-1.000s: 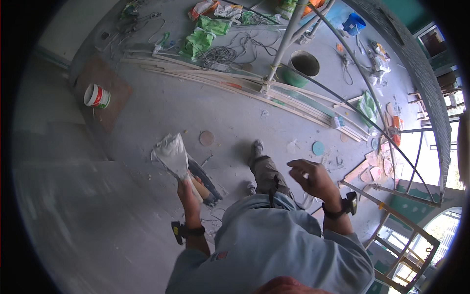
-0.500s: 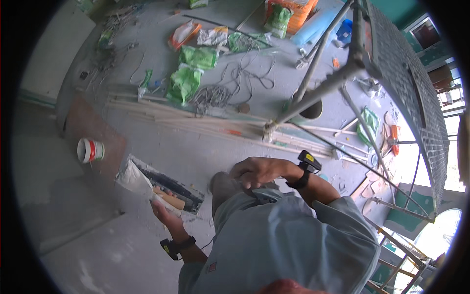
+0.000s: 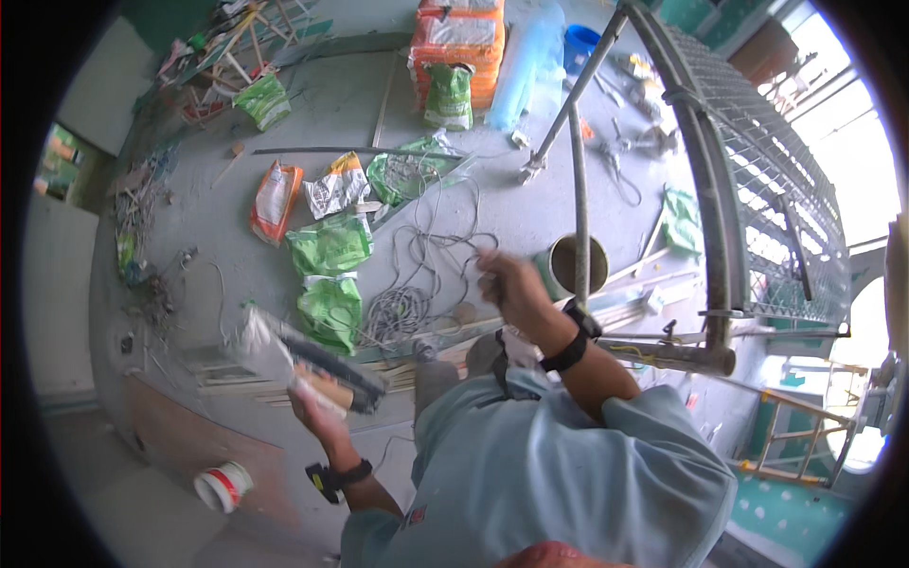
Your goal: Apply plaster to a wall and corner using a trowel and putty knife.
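My left hand (image 3: pixel 320 417) grips a long plastering trowel (image 3: pixel 358 381) with a dark flat face and a tan wooden handle. White plaster is smeared over its far end, which is blurred by motion. The hand covers part of the handle. My right hand (image 3: pixel 519 295) is in front of my body with its fingers curled in, and nothing shows in it. It is raised above the floor, left of an open drum-like bucket (image 3: pixel 575 267), not touching it. Each wrist carries a black strap with a small device.
Tangled grey cable (image 3: pixel 402 312) lies ahead by crumpled green bags (image 3: pixel 331 248). Long pale strips (image 3: pixel 256 371) cross the floor before me. A metal scaffold frame (image 3: pixel 696 170) stands right. Stacked orange sacks (image 3: pixel 458 47) are at the back; a white-and-red tub (image 3: pixel 223 488) is left.
I have moved forward and turned, so the bags, cable and scaffold sit closer and the tub lies lower. My right hand has swung forward; my left still holds the trowel.
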Demonstrator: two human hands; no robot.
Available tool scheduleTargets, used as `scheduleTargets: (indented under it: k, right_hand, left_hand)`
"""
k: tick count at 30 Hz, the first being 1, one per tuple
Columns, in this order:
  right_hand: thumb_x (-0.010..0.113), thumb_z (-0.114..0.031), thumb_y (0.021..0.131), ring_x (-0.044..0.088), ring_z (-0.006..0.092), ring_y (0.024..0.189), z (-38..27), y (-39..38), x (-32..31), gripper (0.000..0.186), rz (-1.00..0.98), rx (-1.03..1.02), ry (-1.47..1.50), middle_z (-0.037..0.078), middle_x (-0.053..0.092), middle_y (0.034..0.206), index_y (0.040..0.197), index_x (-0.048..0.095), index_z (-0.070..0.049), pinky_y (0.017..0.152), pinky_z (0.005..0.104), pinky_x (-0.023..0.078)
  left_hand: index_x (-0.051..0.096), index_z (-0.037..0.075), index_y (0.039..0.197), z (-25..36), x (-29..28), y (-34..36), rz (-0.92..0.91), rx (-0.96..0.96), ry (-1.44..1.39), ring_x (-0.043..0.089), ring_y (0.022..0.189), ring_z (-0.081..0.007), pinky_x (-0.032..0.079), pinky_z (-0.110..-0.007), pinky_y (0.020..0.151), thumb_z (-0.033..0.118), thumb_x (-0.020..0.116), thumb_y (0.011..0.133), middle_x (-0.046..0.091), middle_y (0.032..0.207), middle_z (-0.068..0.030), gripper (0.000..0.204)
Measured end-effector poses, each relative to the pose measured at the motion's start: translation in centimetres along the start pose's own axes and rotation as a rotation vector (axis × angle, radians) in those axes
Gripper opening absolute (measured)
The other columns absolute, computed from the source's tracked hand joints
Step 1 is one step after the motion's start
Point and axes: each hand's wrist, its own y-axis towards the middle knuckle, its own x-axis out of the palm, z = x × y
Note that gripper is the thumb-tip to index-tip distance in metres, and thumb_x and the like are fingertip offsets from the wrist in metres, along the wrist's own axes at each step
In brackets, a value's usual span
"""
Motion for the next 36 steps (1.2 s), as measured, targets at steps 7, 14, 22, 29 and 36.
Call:
scheduleTargets:
  k: [7, 14, 22, 29, 36]
  right_hand:
    - [0.049, -0.006, 0.078, 0.043, 0.0104, 0.059, -7.6, 11.5, -3.8, 0.037, 0.363, -0.250, 0.423, 0.000, 0.043, 0.074, 0.114, 0.046, 0.000, 0.047, 0.0213, 0.033]
    - [0.045, -0.007, 0.077, 0.036, 0.0091, 0.054, -18.7, 26.9, -9.2, 0.039, 0.386, -0.374, 0.621, -0.002, 0.036, 0.067, 0.115, 0.039, -0.002, 0.046, 0.0207, 0.031]
    - [0.048, -0.006, 0.077, 0.042, 0.0100, 0.053, -31.1, 36.4, -7.5, 0.030, 0.330, -0.350, 0.540, 0.002, 0.042, 0.070, 0.104, 0.046, 0.004, 0.043, 0.0209, 0.033]
    - [0.049, -0.005, 0.078, 0.050, 0.0121, 0.057, -42.8, 47.5, -5.8, 0.026, 0.439, -0.450, 0.493, 0.004, 0.048, 0.079, 0.103, 0.048, 0.003, 0.047, 0.0238, 0.040]
    - [0.046, -0.008, 0.078, 0.053, 0.0129, 0.071, -58.8, 61.1, -8.1, 0.031, 0.785, -0.896, 0.308, 0.007, 0.051, 0.090, 0.106, 0.048, 0.004, 0.054, 0.0240, 0.044]
  left_hand:
    - [0.034, -0.003, 0.124, 2.5, 14.3, 16.4, -0.359, 0.015, 0.038, 0.049, 0.083, -0.0195, 0.042, -0.033, 0.076, 0.048, 0.038, 0.089, 0.049, 0.097, -0.0137, 0.062]
    - [0.035, -0.004, 0.122, -3.2, 33.0, 27.0, -0.388, -0.053, -0.081, 0.048, 0.079, -0.0201, 0.042, -0.033, 0.071, 0.047, 0.037, 0.089, 0.048, 0.100, -0.0140, 0.061]
    - [0.029, 0.000, 0.127, -1.5, 49.3, 36.7, -0.505, 0.041, -0.001, 0.049, 0.083, -0.0215, 0.043, -0.034, 0.071, 0.042, 0.036, 0.091, 0.043, 0.116, -0.0145, 0.056]
    - [0.035, -0.004, 0.123, -3.0, 67.0, 47.4, -0.669, -0.079, 0.036, 0.048, 0.080, -0.0205, 0.042, -0.033, 0.074, 0.046, 0.034, 0.089, 0.046, 0.102, -0.0128, 0.061]
    - [0.037, -0.003, 0.117, -7.4, 85.6, 57.0, -1.060, -0.045, 0.003, 0.046, 0.076, -0.0205, 0.040, -0.032, 0.073, 0.045, 0.035, 0.089, 0.047, 0.086, -0.0147, 0.056]
